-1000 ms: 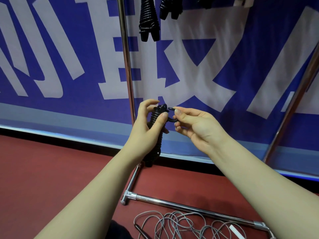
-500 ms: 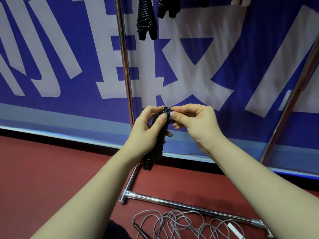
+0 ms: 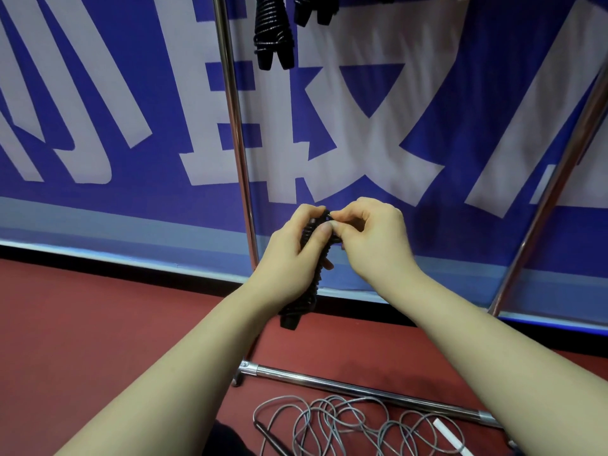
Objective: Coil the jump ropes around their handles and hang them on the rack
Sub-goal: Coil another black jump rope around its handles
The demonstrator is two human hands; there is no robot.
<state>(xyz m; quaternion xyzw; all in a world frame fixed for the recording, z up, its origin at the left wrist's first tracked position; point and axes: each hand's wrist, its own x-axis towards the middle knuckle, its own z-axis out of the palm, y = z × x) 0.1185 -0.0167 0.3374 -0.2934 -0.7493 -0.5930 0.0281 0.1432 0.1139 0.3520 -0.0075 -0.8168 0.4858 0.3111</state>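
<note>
A black jump rope (image 3: 301,301), coiled tightly around its handles, stands roughly upright in front of me. My left hand (image 3: 289,258) grips the upper half of the bundle, thumb pressed on the coils. My right hand (image 3: 371,238) pinches the rope's end at the top of the bundle, fingers curled. Two other coiled black ropes (image 3: 273,34) hang from the chrome rack (image 3: 233,126) at the top edge. A loose grey jump rope (image 3: 345,426) with a white handle lies tangled on the floor.
The rack's left upright runs just behind my hands, its right upright (image 3: 552,189) slants at the right. Its base bar (image 3: 362,390) lies on the red floor. A blue and white banner (image 3: 98,110) covers the wall behind.
My right hand has closed in from beside the bundle onto its top and now pinches the rope end there. Both hands and the bundle have sunk a little in view.
</note>
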